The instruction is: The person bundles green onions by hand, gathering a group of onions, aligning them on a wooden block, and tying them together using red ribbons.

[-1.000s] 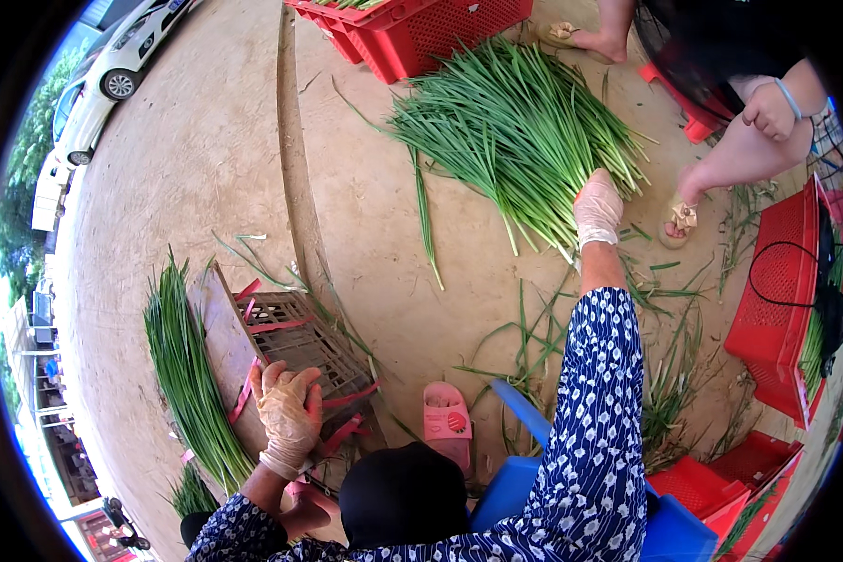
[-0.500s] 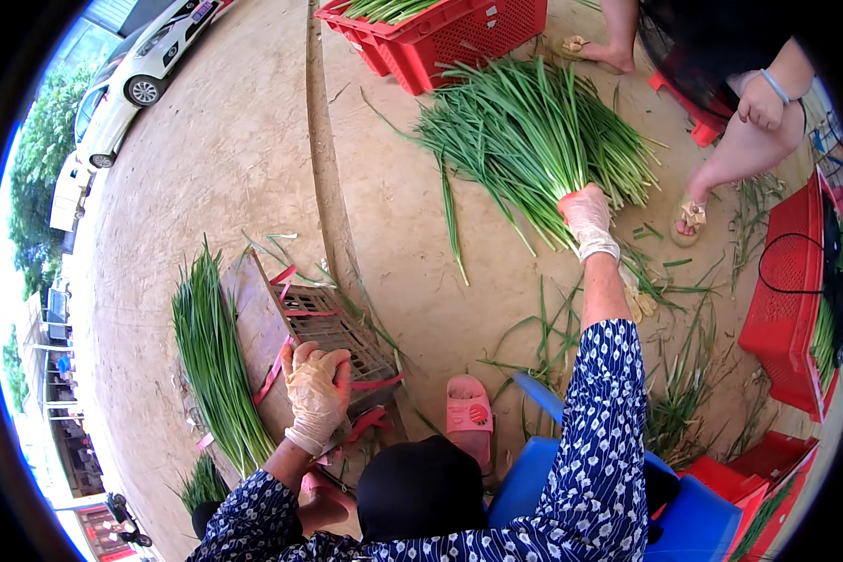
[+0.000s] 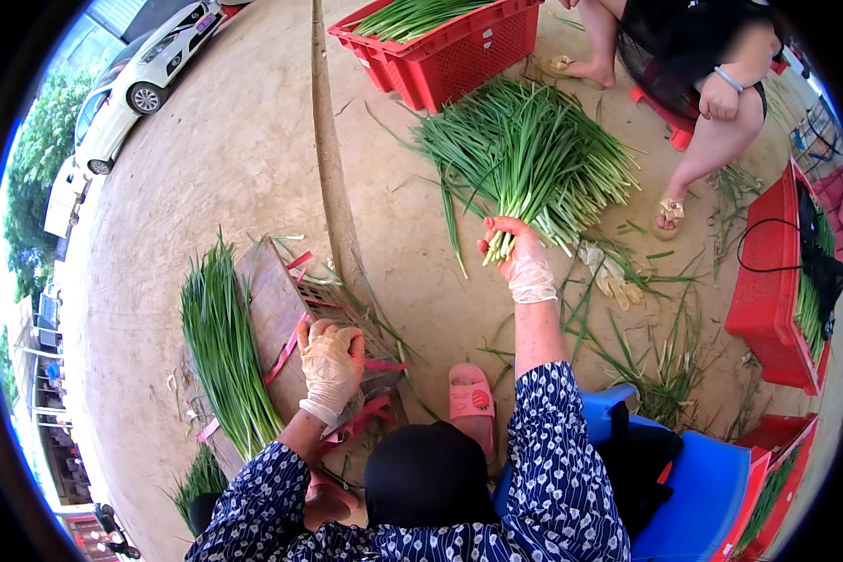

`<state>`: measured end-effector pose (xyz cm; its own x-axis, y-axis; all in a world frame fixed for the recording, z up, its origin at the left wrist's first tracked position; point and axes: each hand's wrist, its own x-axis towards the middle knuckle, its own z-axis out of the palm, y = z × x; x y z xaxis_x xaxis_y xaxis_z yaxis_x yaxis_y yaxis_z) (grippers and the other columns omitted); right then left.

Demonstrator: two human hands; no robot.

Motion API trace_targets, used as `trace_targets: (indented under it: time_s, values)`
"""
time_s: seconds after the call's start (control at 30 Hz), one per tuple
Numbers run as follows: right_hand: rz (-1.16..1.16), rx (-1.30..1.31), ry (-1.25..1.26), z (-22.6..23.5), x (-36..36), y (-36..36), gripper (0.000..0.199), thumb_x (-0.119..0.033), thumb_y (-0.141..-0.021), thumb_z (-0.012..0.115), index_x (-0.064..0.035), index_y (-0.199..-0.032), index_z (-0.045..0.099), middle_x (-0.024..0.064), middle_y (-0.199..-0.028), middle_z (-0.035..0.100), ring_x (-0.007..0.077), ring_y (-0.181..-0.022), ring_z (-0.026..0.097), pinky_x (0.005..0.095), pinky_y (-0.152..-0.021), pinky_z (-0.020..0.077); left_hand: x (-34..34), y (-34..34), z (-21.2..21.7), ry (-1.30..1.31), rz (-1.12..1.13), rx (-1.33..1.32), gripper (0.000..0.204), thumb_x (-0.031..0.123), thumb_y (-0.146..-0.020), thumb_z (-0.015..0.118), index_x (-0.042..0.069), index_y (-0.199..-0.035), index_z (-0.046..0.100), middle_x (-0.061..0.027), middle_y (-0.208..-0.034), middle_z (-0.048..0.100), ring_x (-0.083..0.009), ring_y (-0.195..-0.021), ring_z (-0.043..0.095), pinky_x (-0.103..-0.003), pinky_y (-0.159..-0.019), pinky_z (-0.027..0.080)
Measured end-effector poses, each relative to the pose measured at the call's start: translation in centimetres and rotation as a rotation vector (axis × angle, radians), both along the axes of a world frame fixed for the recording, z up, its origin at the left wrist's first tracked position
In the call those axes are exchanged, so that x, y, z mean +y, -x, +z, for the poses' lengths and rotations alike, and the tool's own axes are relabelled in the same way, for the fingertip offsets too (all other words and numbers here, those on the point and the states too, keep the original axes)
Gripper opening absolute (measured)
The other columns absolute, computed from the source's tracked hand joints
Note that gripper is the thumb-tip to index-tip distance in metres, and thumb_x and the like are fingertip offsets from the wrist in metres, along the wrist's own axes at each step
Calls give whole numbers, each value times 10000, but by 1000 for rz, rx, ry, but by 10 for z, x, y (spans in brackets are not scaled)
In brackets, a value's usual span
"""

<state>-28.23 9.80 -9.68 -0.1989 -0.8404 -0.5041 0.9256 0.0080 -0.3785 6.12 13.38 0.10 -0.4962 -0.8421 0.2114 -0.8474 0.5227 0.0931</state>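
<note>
My right hand (image 3: 517, 258), in a thin clear glove, is wrapped round the pale stem ends of a bunch of garlic chives (image 3: 526, 192). The bunch's green leaves spread away from me over a larger heap of garlic chives (image 3: 585, 173) on the ground. At the left, my gloved left hand (image 3: 332, 365) is raised with its fingers curled together above a board-topped crate (image 3: 276, 318). Whatever those fingers may hold is hidden. Pink strips (image 3: 286, 351) lie over the crate, and another bunch of garlic chives (image 3: 223, 342) rests along its left side.
A red crate (image 3: 459, 56) of chives stands beyond the heap; another red crate (image 3: 768, 281) is at the right. A person sits at the upper right, one foot (image 3: 670, 214) near the heap. Loose gloves (image 3: 612, 279) lie beside my right hand, and a blue stool (image 3: 693, 496) behind it.
My right hand has drawn nearer and to the left, pulling the gripped chives partly off the heap. My left hand stays curled above the crate, and the whole view has shifted slightly.
</note>
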Motion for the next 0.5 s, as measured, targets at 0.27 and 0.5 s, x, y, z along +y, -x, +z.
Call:
trace_targets:
  time_s: [0.27,0.5]
  values:
    - [46,-2,19,71,34,-62,160,-67,-801,670,19,-933,640,100,-861,686,186,-636,621,402,-639,565,-1,-5,-6,-3,22,17,90,197,-797,687,137,-836,740,-59,-825,673,-262,-1046,579,-526,-1119,277]
    - [68,487,-25,87,81,-119,133,-72,-739,727,38,-764,655,102,-614,621,203,-462,592,315,-445,485,5,5,10,-117,122,307,231,190,-748,743,129,-970,717,-67,-912,668,-273,-1074,573,-485,-1051,356]
